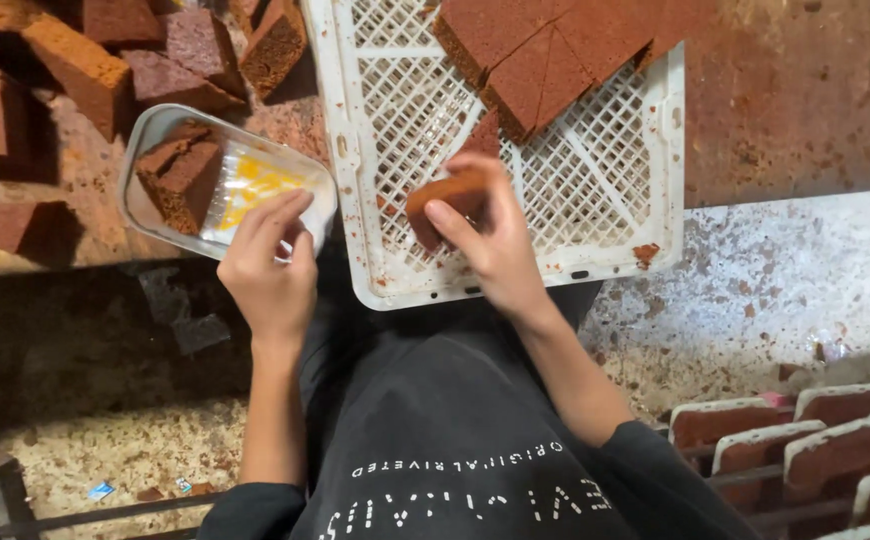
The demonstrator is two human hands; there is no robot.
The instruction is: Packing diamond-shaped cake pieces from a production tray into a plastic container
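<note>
- Nearest the camera, the person's dark shirt fills the lower middle, with both forearms reaching forward over the lap.
- At the lower right stand packed trays (800,425), each filled with brown cake.
- The left hand (270,265) grips the near corner of a clear plastic tray (155,135), fingers together and clamped on its rim.
- That tray holds two brown cake wedges (180,175) at its far end; the near end is bare, showing a yellow-printed label (250,185) on its base.
- The right hand (485,235) is closed around a cake piece (445,195), thumb on the near face, fingers wrapped over the far side, held just above the white lattice crate (385,150).
- The piece looks light, soft and crumbly, so I judge it would dent or shed under a hard squeeze; the broad flat faces seem the safest hold, not the thin pointed end.
- The thin tray probably flexes, so a rim hold near a corner suits it.
- The crate rests on the lap and worktop edge, carrying a slab of cut cake triangles (545,50) at its far end and one small wedge beside the right hand.
- Farthest left, loose cake blocks (85,65) lie piled on the crumb-strewn, rusty surface (795,90).
</note>
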